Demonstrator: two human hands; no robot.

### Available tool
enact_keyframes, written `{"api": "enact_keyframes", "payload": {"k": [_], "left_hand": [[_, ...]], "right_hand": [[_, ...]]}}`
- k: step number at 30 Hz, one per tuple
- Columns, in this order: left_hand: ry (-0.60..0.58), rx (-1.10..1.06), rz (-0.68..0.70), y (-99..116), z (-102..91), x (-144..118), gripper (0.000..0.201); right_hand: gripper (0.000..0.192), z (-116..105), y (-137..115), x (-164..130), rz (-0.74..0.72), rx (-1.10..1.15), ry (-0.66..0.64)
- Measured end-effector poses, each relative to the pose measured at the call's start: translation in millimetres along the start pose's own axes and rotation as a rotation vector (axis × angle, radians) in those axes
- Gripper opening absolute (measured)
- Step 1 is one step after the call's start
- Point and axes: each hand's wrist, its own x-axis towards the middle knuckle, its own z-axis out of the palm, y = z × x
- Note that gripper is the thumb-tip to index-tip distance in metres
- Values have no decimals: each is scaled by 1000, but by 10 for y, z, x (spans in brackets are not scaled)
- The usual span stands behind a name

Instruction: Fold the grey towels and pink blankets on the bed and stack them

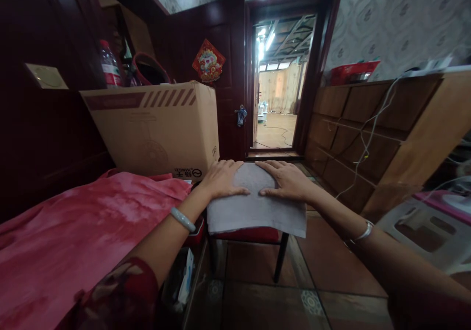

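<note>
A red seat [253,235] on slim dark legs [281,258] carried a pale grey cloth [257,216]. The cloth lay spread across the top and hung over the near edge, with a strip of red showing beneath. The legs stood on a floor [253,266] of reddish-brown tiles with patterned insets.

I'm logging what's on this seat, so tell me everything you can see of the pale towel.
The pale grey towel looks like soft, plain fabric. It lies spread over a red seat, its near edge draping over the front and its near right corner hanging past the seat. The left hand and right hand rest on its far part, thumbs pointing inward. Whether it is folded, I can't tell.
</note>
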Motion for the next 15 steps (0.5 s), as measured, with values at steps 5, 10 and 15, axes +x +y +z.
{"api": "enact_keyframes", "payload": {"k": [5,10,15], "left_hand": [[69,46,-23,12,104,-51,95],[69,53,-20,10,101,-55,95],[27,48,-6,30,69,-60,97]], "right_hand": [[95,57,76,-54,-47,-7,64],[92,92,46,-80,-35,-30,95],[89,115,52,-93,-38,-27,81]]}}
